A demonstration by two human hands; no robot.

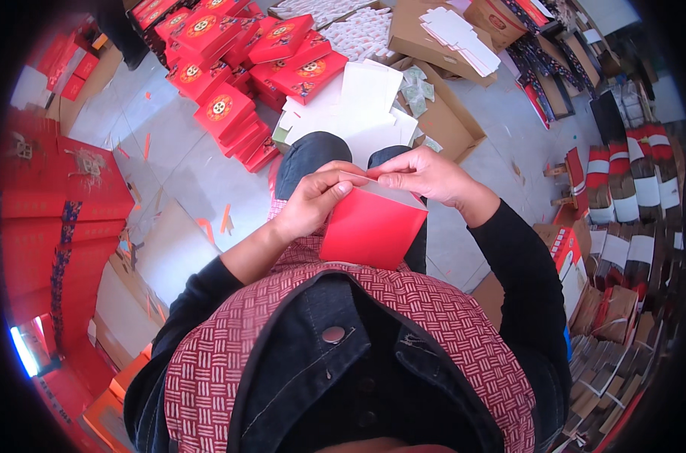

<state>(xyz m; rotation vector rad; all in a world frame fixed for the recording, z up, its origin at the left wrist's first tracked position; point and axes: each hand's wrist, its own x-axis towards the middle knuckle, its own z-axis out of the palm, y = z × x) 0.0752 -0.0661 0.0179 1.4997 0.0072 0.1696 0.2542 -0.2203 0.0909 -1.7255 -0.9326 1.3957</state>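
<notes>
Over my lap is a red cardboard box (372,232) with a pale inside, tilted, its open side facing up and away from me. My left hand (318,198) closes on its far left corner, thumb along the rim and fingers curled over. On the far right part of the rim my right hand (427,175) pinches the edge between thumb and fingers. The fingertips of both hands lie close together there, and what they do behind the edge is partly hidden. Flat white card pieces (350,106) lie just beyond my knees.
Finished-looking red boxes (222,106) are piled at the far left. Cartons with small white packets (358,34) and an open brown carton (452,121) stand beyond. Big red boxes (64,189) rise at left. Bundled stacks (622,196) line the right. Orange scraps (226,219) litter the floor.
</notes>
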